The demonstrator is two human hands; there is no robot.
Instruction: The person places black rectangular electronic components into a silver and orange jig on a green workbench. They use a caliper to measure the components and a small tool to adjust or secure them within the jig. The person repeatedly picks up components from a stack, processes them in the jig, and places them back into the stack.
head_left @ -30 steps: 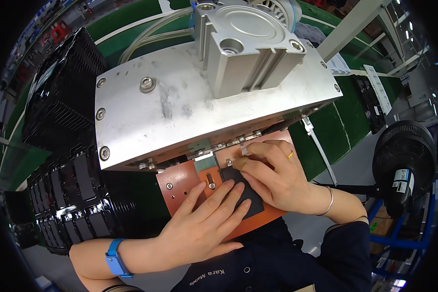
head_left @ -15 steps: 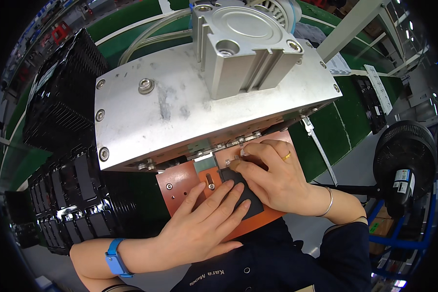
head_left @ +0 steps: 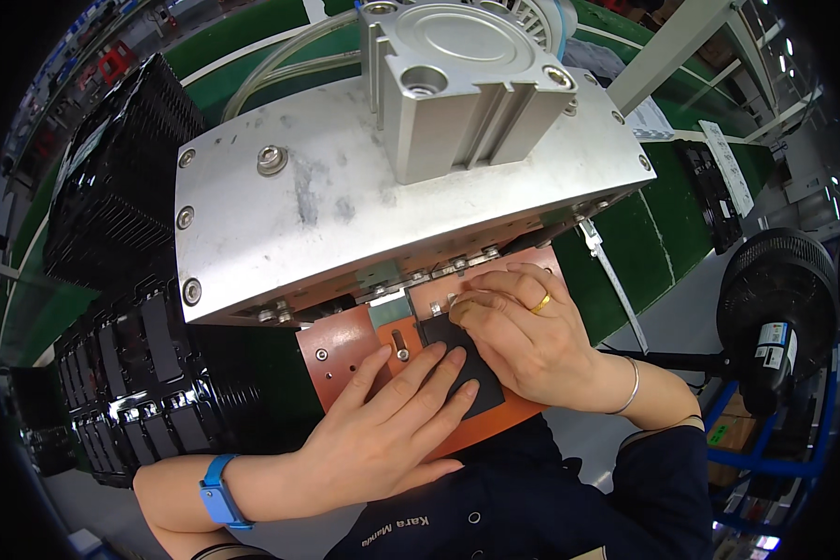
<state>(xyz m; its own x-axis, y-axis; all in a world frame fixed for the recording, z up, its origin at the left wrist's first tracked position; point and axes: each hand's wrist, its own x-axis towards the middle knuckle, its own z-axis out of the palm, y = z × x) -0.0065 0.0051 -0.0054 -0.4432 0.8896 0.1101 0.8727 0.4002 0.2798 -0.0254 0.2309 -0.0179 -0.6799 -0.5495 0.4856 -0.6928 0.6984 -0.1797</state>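
Note:
A flat dark grey rectangular piece (head_left: 445, 333) lies on an orange-brown fixture plate (head_left: 485, 433), just under the front edge of a metal press (head_left: 364, 215). Small silvery tabs (head_left: 436, 308) stick out at its far edge. My left hand (head_left: 378, 434) is open, its outstretched fingertips resting on the dark piece and the plate beside it. At the piece's far right corner, my right hand (head_left: 532, 341) has its thumb and fingers pressed together by the tabs. Whatever lies between those fingertips is hidden.
A silver pneumatic cylinder (head_left: 467, 103) stands on the press. Stacked black trays (head_left: 112, 177) rise at the left, and more trays holding dark flat pieces (head_left: 159, 355) sit nearer. To the right are a black fan (head_left: 775, 308) and a hanging white strap (head_left: 611, 280).
My right hand's fingers have curled in tighter, moving slightly off the left tab, which now shows more. My left hand stays almost where it was. The view has shifted a little.

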